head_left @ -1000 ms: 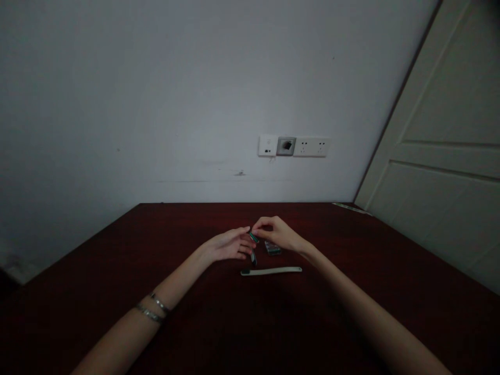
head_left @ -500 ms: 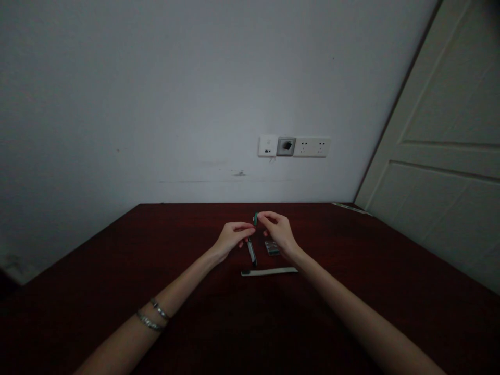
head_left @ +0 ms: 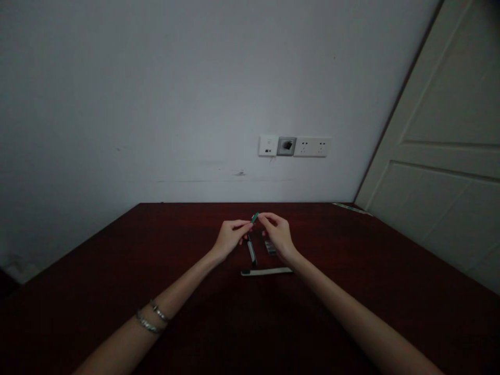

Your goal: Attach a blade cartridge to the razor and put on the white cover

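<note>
A small green piece (head_left: 254, 217), slim and too tiny to identify, is held up over the table between my two hands. My left hand (head_left: 231, 239) pinches its lower end between thumb and forefinger. At its upper end are the closed fingertips of my right hand (head_left: 278, 234). Just below my left fingers lies a slim grey tool with dark ends (head_left: 251, 252), its far end partly hidden. A small clear packet with dark contents (head_left: 269, 247) is partly covered by my right hand. Nearer to me, a long pale strip with a black end (head_left: 269, 271) lies crosswise, its right end behind my right forearm.
The dark red table (head_left: 175, 323) reaches back to a pale wall (head_left: 175, 104). On the wall are switch and socket plates (head_left: 312, 147). A panelled door (head_left: 441, 151) stands at the right. A thin printed strip (head_left: 351, 209) lies at the table's back right edge.
The green piece has tipped from upright to a slant, its top leaning right. My left fingertips have shifted slightly up onto its lower end; my right hand has turned a little.
</note>
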Tool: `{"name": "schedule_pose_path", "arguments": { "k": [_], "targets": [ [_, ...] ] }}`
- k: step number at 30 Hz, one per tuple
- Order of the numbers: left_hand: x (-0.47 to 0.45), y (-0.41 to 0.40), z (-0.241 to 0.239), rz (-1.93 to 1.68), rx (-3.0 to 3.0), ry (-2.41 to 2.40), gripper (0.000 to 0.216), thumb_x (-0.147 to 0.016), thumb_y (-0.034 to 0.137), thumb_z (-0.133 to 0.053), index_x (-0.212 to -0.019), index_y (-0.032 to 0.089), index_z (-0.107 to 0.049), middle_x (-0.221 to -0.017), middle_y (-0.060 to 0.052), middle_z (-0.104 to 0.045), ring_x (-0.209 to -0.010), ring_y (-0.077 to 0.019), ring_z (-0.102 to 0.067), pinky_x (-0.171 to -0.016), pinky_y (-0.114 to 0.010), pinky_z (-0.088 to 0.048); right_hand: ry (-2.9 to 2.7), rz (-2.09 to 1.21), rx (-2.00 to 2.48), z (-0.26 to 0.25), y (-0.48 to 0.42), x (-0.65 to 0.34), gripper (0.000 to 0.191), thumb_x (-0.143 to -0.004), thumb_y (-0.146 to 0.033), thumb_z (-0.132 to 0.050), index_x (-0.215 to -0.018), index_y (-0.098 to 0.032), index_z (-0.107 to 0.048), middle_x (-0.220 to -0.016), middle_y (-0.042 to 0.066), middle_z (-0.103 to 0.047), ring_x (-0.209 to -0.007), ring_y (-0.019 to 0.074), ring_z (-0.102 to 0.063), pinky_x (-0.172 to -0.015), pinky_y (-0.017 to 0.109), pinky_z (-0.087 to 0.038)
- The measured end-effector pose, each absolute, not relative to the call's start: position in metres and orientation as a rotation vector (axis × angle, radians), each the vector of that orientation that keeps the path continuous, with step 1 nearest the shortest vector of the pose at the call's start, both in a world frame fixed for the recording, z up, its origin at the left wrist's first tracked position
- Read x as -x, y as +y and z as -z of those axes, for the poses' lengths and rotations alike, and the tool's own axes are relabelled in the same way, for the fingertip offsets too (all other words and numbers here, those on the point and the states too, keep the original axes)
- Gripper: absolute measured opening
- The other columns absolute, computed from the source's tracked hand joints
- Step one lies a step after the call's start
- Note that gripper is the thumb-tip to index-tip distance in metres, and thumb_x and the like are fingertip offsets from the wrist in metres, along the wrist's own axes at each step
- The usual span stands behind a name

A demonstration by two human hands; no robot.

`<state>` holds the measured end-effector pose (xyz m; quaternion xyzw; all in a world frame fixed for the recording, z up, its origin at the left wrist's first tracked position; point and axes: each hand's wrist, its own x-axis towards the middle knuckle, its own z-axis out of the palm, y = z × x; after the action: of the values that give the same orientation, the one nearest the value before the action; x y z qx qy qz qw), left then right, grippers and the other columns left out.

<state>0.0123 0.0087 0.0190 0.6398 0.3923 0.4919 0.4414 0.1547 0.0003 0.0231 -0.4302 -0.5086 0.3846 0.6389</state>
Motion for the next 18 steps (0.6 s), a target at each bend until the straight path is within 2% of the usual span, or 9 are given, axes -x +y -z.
{"name": "schedule_pose_path", "arguments": {
  "k": [7, 13, 18],
  "targets": [
    [-0.010, 0.015, -0.015, -1.308, -1.532, 0.955, 0.033, -0.070, 0.038, -0.064, -0.084, 0.008, -0.069, -0.057, -0.001, -0.058, -0.043, -0.0071, -0.044, -0.038, -0.019, -0.034, -1.160, -0.850, 1.011, -0.015, 0.003, -0.154, 0.033, -0.065, -0.043, -0.064, -0.078, -0.012, -0.067, -0.069, 0.003, -0.065, -0.041, 0.0061, -0.044, -0.039, 0.020, -0.036],
    [0.000, 0.019, -0.024, -1.258, -1.635, 1.037, 0.025, -0.072, 0.032, -0.060, -0.077, 0.009, -0.068, -0.054, -0.001, -0.056, -0.041, -0.0065, -0.043, -0.039, -0.018, -0.033, -1.289, -0.805, 1.055, -0.013, 0.016, -0.173, 0.030, -0.063, -0.041, -0.065, -0.074, -0.013, -0.068, -0.075, 0.007, -0.067, -0.063, 0.0155, -0.056, -0.045, 0.022, -0.041],
    [0.007, 0.024, -0.021, -1.010, -1.833, 1.106, 0.023, -0.073, 0.029, -0.056, -0.076, 0.010, -0.068, -0.052, 0.001, -0.055, -0.040, -0.0060, -0.042, -0.040, -0.018, -0.033, -1.485, -0.805, 1.125, -0.020, 0.021, -0.192, 0.026, -0.065, -0.037, -0.065, -0.073, -0.012, -0.068, -0.074, 0.007, -0.067, -0.065, 0.0159, -0.057, -0.051, 0.024, -0.043]
  ]
}}
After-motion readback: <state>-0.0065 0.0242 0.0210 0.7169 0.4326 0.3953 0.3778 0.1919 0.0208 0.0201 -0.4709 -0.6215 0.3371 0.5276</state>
